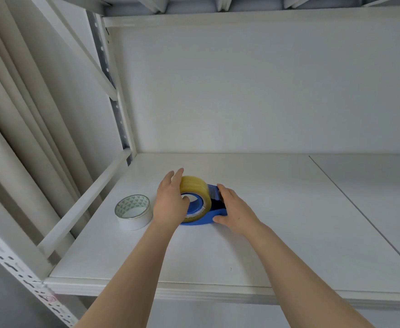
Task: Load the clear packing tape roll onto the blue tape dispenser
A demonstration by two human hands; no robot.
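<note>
A yellowish clear packing tape roll (195, 188) sits tilted on the blue tape dispenser (201, 220), with the dispenser's blue hub showing inside the roll's core. My left hand (170, 204) grips the roll from its left side, thumb at the core's edge and fingers over the top. My right hand (234, 209) holds the dispenser's right end, thumb on the front edge and fingers over the dark blade area. The dispenser lies flat on the white shelf board (241, 252).
A white double-sided tape roll (134, 211) lies flat just left of my left hand. A white rail (80, 204) bounds the shelf's left side, with a perforated upright (28, 282) at the front left corner. A seam (359, 209) splits the shelf board on the right.
</note>
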